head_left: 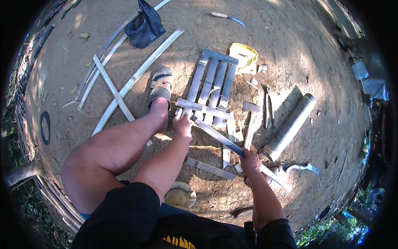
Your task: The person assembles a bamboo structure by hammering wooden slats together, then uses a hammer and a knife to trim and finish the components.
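Long blade (217, 136), diagonal, tip up-left

The floor is bare, packed brown earth (290, 50), dry and pebbly, outdoors. Strong sunlight falls across it in patches, with dappled shade near the top and long, hard shadows beside whatever lies on it. Green plants (323, 232) edge the ground at the lower right, and more greenery (16, 203) runs along the left rim. A dark ring (44, 126) lies on the soil at the left, and a black bag (145, 25) sits near the top.
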